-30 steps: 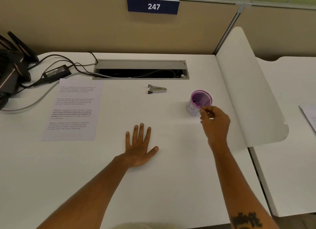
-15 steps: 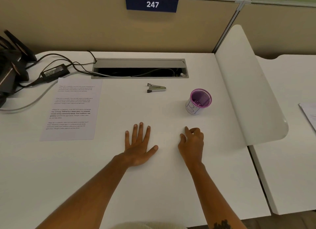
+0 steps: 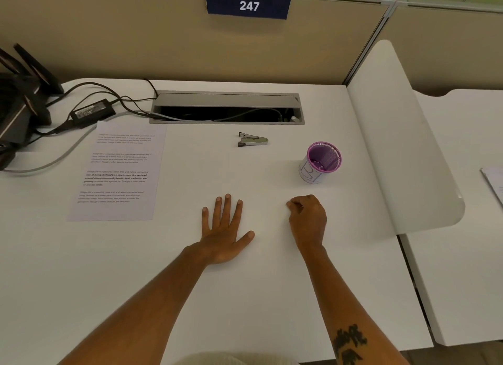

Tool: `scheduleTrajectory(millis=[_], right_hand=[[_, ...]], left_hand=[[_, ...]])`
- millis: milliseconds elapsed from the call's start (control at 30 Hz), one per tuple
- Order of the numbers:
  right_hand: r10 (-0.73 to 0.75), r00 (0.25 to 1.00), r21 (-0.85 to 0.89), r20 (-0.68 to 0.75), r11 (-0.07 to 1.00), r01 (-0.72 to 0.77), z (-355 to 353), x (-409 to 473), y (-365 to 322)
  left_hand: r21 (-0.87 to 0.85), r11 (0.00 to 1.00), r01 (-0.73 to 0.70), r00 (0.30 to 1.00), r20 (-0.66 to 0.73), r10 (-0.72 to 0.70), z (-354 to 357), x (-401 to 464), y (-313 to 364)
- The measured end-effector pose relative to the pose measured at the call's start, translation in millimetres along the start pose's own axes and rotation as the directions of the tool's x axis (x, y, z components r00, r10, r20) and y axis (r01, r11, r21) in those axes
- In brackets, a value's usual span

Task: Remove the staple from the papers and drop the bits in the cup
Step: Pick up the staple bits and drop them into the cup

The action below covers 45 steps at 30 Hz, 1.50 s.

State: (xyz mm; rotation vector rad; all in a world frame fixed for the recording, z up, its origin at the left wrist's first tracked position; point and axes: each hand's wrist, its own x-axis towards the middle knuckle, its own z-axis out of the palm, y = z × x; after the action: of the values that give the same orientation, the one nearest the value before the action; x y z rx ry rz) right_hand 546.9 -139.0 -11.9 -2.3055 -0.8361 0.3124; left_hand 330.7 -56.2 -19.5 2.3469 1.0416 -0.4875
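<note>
The printed papers (image 3: 117,171) lie flat on the white desk (image 3: 272,296) at the left. A metal staple remover (image 3: 252,139) rests further back, near the middle. At the right stands a purple mesh cup (image 3: 321,161) with a white label, small bits visible at its bottom. My left hand (image 3: 223,228) lies palm down on the desk, fingers spread, holding nothing. My right hand (image 3: 307,217) rests in front of the cup with its fingers curled in; nothing shows in it.
A grey cable tray (image 3: 227,108) is sunk into the desk at the back. A power brick (image 3: 91,112), cables and black devices (image 3: 19,103) crowd the far left. A white curved divider (image 3: 397,136) borders the right side, with another desk beyond.
My right hand drew back from the cup's rim to the desk near my left hand, then curled its fingers in. My left hand stayed put.
</note>
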Motion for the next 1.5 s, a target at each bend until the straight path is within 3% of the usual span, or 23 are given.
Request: scheduleTrajectory(millis=[333,567,833,967,1100,1200,1500], right_hand=[[-0.078,0.986,-0.335,0.149,0.934,0.124,1,15,-14],[-0.029,0.966,-0.506,0.258,0.847,0.161,6,15,-24],[-0.175,0.973,-0.408,0.149,0.886,0.222,13,5,-1],[-0.205,0.96,-0.371,0.193,0.89,0.265,4,7,1],[-0.311,0.944,-0.18,0.109,0.928,0.327,-25,18,-19],[-0.25,0.968,-0.034,0.034,0.967,0.251,-61,45,-42],[-0.179,0.983,-0.179,0.035,0.967,0.183,-103,121,-49]], left_hand=[[0.01,1.0,0.006,1.0,-0.016,-0.006,2,2,0],[0.003,1.0,0.005,1.0,-0.008,-0.005,0,0,1],[-0.011,1.0,0.006,1.0,-0.005,-0.006,-1,-1,1],[-0.008,1.0,0.004,1.0,-0.006,-0.004,0,0,0],[-0.013,1.0,0.001,1.0,0.006,-0.001,-1,0,0],[-0.011,1.0,-0.002,1.0,0.011,0.002,-2,-1,0],[-0.014,1.0,0.005,1.0,0.031,-0.004,-3,-1,1]])
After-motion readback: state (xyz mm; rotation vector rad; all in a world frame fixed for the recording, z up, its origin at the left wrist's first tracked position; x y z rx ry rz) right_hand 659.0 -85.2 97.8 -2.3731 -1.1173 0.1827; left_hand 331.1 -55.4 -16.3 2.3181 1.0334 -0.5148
